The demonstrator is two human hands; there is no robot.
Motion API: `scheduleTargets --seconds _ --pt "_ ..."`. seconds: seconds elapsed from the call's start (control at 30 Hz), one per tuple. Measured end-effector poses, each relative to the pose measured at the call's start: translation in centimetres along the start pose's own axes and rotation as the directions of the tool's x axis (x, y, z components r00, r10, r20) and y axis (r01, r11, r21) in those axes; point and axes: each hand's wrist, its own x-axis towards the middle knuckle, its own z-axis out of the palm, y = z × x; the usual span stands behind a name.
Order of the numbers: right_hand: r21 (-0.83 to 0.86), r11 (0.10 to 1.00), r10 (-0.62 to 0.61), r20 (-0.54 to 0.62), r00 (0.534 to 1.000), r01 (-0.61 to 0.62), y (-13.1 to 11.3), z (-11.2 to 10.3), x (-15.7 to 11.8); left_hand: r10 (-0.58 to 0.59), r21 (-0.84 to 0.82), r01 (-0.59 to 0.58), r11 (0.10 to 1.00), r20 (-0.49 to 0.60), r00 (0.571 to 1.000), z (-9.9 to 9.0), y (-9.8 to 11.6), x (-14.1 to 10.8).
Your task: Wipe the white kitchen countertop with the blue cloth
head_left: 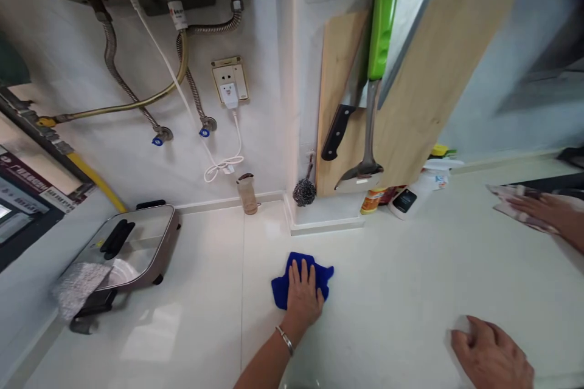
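My left hand (303, 298), with a silver bracelet on its wrist, lies flat on a crumpled blue cloth (279, 289). Its fingers are stretched out and press the cloth onto the white countertop (365, 292). At the lower right, my right hand (495, 355) rests on the counter with loosely bent fingers, its thumb apart from the index finger. Nothing shows in it, though its palm is hidden. Farther right, another person's hand (545, 213) lies on a patterned cloth (506, 194).
A lidded electric pan (155, 249) stands left, a grey cloth (84, 285) over its corner. By the wall are a small brownish container (247, 194) and a white spray bottle (415, 194). A cutting board (420, 115), knife (337, 134), green-handled tool (383, 24) and steel scrubber (304, 192) hang above.
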Motion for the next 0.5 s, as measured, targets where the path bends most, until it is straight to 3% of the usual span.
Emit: scheduleTargets --seconds 0.13,0.23,0.37,0.5 --pt "-0.015 1.0 -0.023 -0.027 0.999 0.022 0.1 0.2 0.0 0.245 -0.099 -0.235 0.967 0.101 0.964 -0.7 5.0 -2.3" --pt "-0.008 1.0 -0.029 -0.048 0.998 0.029 0.4 0.5 0.0 0.365 -0.211 -0.334 0.919 0.129 0.922 -2.0 6.7 -4.2" --pt "0.013 1.0 -0.028 -0.056 0.998 0.029 0.8 0.9 -0.1 0.438 -0.312 -0.379 0.871 0.145 0.887 -3.8 5.9 -6.0" --pt "0.05 0.998 -0.022 -0.039 0.999 0.024 1.0 0.8 0.0 0.369 -0.335 -0.304 0.892 0.148 0.918 -4.7 2.5 -8.0"
